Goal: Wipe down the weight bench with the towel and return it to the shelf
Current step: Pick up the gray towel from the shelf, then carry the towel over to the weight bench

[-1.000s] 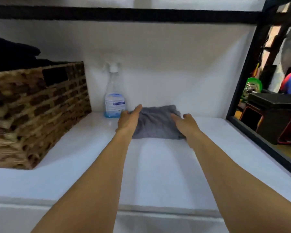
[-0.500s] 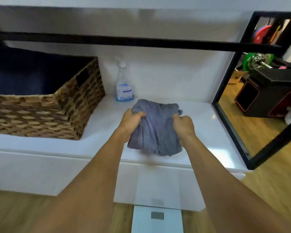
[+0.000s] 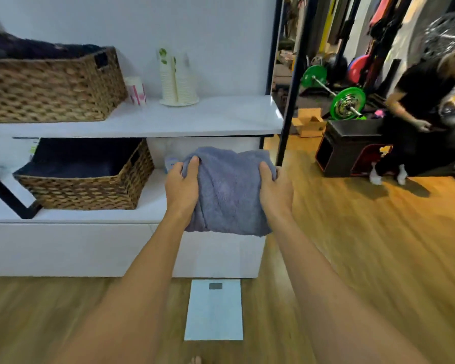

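The towel covers most of a spray bottle on the lower shelf, leaving only a sliver of its label, too blurred to read, and it hides the fingers of both hands behind its folds. The upper basket is cut off by the left edge, and its dark contents cannot be identified. At the right edge a seated person is smeared by motion blur and partly cropped.
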Motion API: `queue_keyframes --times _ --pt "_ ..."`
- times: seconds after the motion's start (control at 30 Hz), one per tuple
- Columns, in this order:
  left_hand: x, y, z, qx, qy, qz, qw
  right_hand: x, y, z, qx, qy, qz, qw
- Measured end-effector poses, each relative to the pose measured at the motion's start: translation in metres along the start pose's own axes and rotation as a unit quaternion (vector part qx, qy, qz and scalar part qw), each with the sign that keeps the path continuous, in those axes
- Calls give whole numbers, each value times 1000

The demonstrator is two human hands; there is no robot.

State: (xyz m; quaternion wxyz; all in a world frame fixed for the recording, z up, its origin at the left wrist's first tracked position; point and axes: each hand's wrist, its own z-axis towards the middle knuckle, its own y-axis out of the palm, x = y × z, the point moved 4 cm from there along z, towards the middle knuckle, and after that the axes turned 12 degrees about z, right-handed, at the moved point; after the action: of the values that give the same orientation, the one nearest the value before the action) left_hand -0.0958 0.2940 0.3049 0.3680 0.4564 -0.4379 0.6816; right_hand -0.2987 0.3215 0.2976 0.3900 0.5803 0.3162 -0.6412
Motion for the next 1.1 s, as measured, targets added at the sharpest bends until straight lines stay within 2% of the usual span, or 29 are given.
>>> queue_keyframes --times 0.2,0.43,0.8,1.1 --pt "110 73 -112 -15 12 -40 999 -85 -166 -19 52 -37 17 998" --pt "176 205 -137 -65 20 -64 996 -106 -291 58 99 -46 -5 994" --pt "245 434 15 -69 28 -93 993 -112 -343 326 101 -51 -14 994" --pt "266 620 195 -9 26 -84 996 -84 -325 611 32 -68 1 997"
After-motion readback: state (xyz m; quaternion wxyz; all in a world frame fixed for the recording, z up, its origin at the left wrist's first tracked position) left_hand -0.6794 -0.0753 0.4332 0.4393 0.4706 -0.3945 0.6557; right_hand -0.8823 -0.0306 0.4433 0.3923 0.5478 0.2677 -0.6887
